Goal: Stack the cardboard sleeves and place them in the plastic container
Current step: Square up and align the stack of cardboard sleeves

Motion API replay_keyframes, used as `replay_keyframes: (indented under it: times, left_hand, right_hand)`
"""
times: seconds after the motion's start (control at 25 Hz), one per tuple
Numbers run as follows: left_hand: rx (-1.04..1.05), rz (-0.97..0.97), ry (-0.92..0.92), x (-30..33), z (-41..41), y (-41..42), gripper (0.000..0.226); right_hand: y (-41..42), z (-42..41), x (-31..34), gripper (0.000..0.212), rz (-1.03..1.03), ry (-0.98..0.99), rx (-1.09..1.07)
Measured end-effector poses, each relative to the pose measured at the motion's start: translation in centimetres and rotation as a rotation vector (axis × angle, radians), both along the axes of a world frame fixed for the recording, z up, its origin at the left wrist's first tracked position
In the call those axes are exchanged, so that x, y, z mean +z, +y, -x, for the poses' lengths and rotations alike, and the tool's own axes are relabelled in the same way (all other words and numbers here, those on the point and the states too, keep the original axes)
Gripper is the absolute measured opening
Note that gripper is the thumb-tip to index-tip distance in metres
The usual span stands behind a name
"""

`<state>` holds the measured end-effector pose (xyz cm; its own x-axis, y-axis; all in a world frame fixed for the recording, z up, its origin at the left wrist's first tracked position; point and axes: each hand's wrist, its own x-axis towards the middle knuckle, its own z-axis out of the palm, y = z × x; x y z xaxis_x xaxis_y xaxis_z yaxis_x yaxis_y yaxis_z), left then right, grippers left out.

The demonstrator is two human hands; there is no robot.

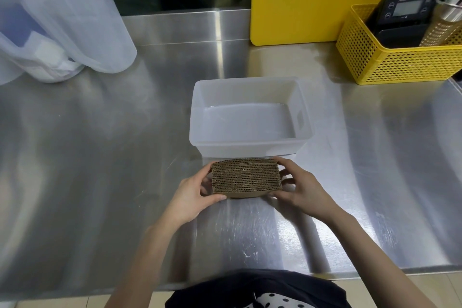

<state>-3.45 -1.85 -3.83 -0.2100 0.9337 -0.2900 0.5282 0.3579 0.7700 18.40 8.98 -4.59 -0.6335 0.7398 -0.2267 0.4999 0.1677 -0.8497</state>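
Note:
A thick stack of brown corrugated cardboard sleeves (246,176) stands on the steel table just in front of me. My left hand (193,195) grips its left end and my right hand (302,189) grips its right end, fingers curled around both sides. Right behind the stack sits a translucent white plastic container (200,97), rectangular, with nothing inside it. The stack's near edge faces me and shows its layered ridges.
The steel table (100,157) stretches wide on both sides. Clear plastic jugs (65,20) stand at the back left. A yellow cutting board (305,0) leans at the back, beside a yellow perforated basket (400,62) holding a scale and tools.

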Motion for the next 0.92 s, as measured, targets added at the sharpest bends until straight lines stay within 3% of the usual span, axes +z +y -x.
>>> replay_keyframes:
  times: [0.4,0.76,0.92]
  left_hand:
    - [-0.011,0.070,-0.081,-0.3,0.2,0.2,0.066]
    - [-0.019,0.063,-0.108,-0.2,0.1,-0.1,0.057]
    - [-0.015,0.073,-0.168,-0.2,0.4,-0.6,0.060]
  right_hand:
    - [0.0,0.2,0.0,0.065,0.091,-0.054,0.018]
    - [-0.5,0.2,0.6,0.061,-0.019,-0.064,0.051]
    - [-0.9,-0.2,1.2,0.061,0.113,0.006,0.015]
